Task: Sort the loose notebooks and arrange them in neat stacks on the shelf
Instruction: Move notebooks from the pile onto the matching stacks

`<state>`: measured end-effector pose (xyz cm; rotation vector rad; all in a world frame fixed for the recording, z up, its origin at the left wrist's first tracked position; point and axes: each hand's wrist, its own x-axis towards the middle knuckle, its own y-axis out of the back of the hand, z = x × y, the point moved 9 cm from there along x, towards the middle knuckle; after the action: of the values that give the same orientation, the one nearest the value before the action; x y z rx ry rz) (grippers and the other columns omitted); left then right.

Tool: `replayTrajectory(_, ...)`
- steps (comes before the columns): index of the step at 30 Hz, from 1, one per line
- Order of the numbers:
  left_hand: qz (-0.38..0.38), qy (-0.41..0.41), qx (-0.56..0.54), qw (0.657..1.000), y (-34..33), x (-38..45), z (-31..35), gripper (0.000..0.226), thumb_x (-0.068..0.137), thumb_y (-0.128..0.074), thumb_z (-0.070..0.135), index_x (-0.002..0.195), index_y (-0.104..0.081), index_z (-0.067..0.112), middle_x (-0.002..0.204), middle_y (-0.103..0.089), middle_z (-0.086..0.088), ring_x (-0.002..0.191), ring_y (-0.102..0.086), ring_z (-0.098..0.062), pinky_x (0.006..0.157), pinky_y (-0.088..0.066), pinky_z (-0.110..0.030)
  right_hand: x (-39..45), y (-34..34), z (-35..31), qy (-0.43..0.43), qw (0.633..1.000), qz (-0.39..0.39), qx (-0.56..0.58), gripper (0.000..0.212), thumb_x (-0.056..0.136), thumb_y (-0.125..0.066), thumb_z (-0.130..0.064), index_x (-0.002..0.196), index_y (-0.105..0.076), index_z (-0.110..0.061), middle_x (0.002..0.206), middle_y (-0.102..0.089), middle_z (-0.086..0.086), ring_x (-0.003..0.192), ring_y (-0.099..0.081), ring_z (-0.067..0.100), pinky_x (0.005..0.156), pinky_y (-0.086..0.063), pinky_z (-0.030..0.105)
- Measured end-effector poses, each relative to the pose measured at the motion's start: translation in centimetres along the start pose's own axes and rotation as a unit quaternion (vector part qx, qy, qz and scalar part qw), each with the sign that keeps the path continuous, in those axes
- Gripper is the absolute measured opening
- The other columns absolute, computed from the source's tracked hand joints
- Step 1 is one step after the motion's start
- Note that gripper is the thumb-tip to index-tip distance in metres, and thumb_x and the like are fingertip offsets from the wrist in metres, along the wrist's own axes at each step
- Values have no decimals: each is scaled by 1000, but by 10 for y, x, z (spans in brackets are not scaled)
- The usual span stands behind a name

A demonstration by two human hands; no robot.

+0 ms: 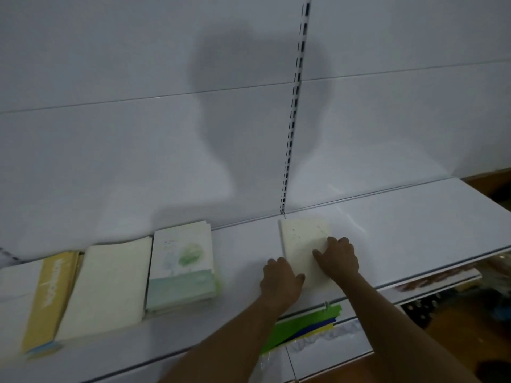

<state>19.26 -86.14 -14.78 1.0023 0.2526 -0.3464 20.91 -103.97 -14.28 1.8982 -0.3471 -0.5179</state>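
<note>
Both hands rest on a cream notebook lying flat on the white shelf, well apart from the stacks at left: left hand at its near-left edge, right hand flat on the cover with fingers spread. Uneven pressure could skew it or slide it off the front lip.

White back panel behind, dark head-shaped shadow cast on it. Slotted metal upright runs down panel. Green, blue and yellow packaging on lower level. Brown floor at right. Dark blurred items under right edge, unclear.
</note>
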Motion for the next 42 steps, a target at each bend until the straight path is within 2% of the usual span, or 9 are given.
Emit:
replayTrajectory(5,8,60,-7,998,-6,3,0,58,83,-68,37,127,-40,10,130,-46,-9,122,-45,-27,98,-43,-42,-3,-5,4,-22,1000,12,-3,68,85,-57,-50,139,-36,-13,133,-40,16,123,-38,33,99,-38,41)
replayTrajectory(8,16,70,-50,996,-3,2,-4,56,82,-69,23,126,-39,7,129,-49,-11,120,-49,-27,97,-46,-40,-6,-2,14,-64,995,21,70,67,82,-63,-43,137,-39,-12,132,-43,18,123,-40,36,101,-36,44)
replayTrajectory(14,20,-9,-204,979,22,-12,-15,40,80,-66,7,101,-33,14,107,-55,-9,96,-57,-23,71,-46,-29,-10,-10,12,-113,976,1,186,58,91,-52,-40,130,-46,3,128,-50,26,117,-49,41,100,-42,47)
replayTrajectory(18,66,-17,-247,967,69,-24,-49,36,77,-63,6,96,-34,17,91,-48,0,84,-51,-18,68,-47,-33,-23,-9,-54,-40,973,-9,225,50,95,-43,-39,123,-54,1,118,-57,23,108,-54,39,96,-45,51)
replayTrajectory(22,126,-16,-298,946,132,-40,-98,38,75,-67,3,94,-36,16,83,-47,4,82,-51,-17,67,-44,-30,-45,-7,-143,23,964,-6,264,42,93,-48,-32,121,-51,-1,116,-60,20,106,-57,37,91,-45,42)
replayTrajectory(30,228,52,-291,928,227,-91,-238,35,77,-64,2,97,-37,13,92,-52,-4,85,-55,-22,69,-45,-28,-127,-44,-302,151,954,-25,259,37,85,-60,-18,116,-56,2,114,-62,18,102,-59,32,79,-44,30)
replayTrajectory(36,269,97,-253,924,254,-127,-321,33,77,-64,2,95,-38,13,96,-55,-7,87,-55,-20,65,-42,-25,-179,-91,-373,201,956,-67,202,48,83,-61,-15,127,-49,1,123,-57,19,114,-54,33,95,-43,37)
replayTrajectory(39,270,110,-234,928,254,-134,-346,32,78,-65,2,100,-43,9,108,-57,-15,99,-58,-25,72,-44,-26,-194,-110,-391,201,961,-76,175,55,81,-62,-15,131,-42,-3,124,-56,18,115,-53,33,92,-44,36)
replayTrajectory(42,259,121,-184,940,254,-136,-359,44,81,-65,6,120,-46,-2,123,-51,-17,116,-51,-30,93,-44,-32,-201,-127,-399,203,965,-88,138,62,80,-62,-15,136,-38,-2,130,-52,17,120,-51,31,96,-43,34)
